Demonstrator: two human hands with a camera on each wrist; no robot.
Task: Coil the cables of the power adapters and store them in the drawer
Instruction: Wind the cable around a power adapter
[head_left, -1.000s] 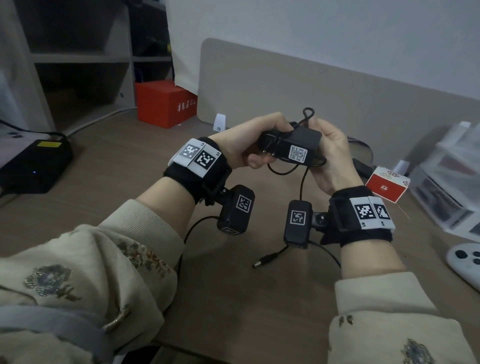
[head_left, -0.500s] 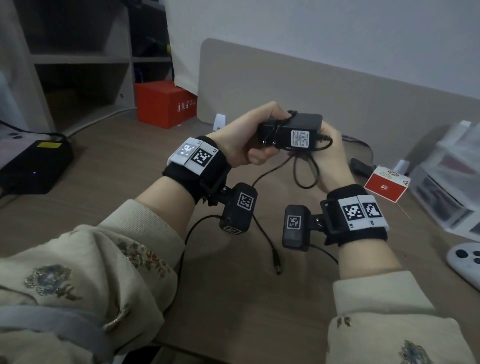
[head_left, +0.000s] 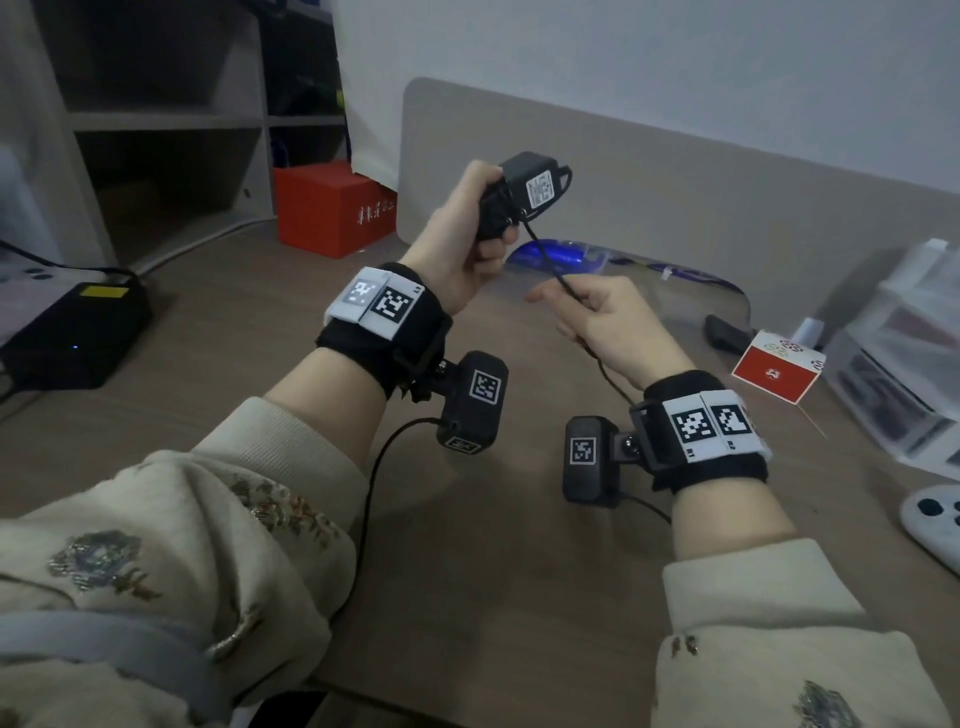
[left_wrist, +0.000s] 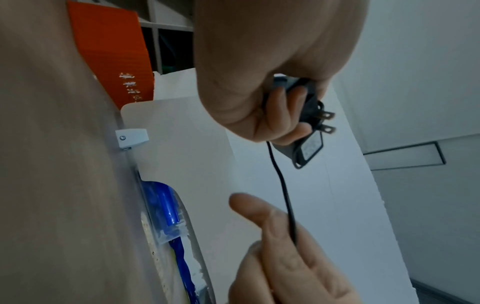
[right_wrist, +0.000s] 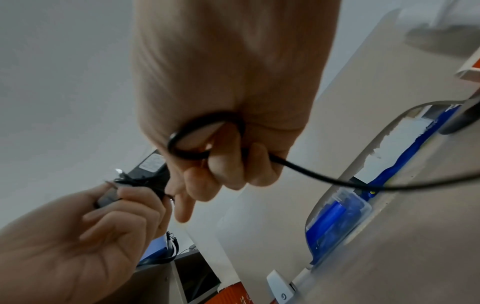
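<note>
1 black power adapter (head_left: 524, 195) held above the desk (head_left: 498, 571), raised in front of the beige divider panel (head_left: 675, 208), white label facing the head camera. Gripped by left hand (head_left: 467, 244), fingers clenched round the adapter body; several turns of cable already wound about the body. 2 metal prongs (left_wrist: 327, 122) visible past the fingertips in the left wrist view. Thin black cable (head_left: 550, 265) running taut from the adapter down to right hand (head_left: 608, 325), lower and slightly to the right. Right hand grasping the cable: fingers curled round it, with 1 small loop showing at the palm in the right wrist view and the free length trailing off toward the desk; plug end not in view. Index finger extended, not gripping.

Beyond the hands: blue item in a clear packet (head_left: 558, 253) lying in the cutout at the divider's base. Red box (head_left: 332, 208) at far left of the desk, black device (head_left: 67, 338) nearer left edge. Small red-and-white box (head_left: 776, 371) to the right, beside clear plastic drawers (head_left: 898, 353); drawer state cannot be told. White controller (head_left: 935, 525) at right edge.
</note>
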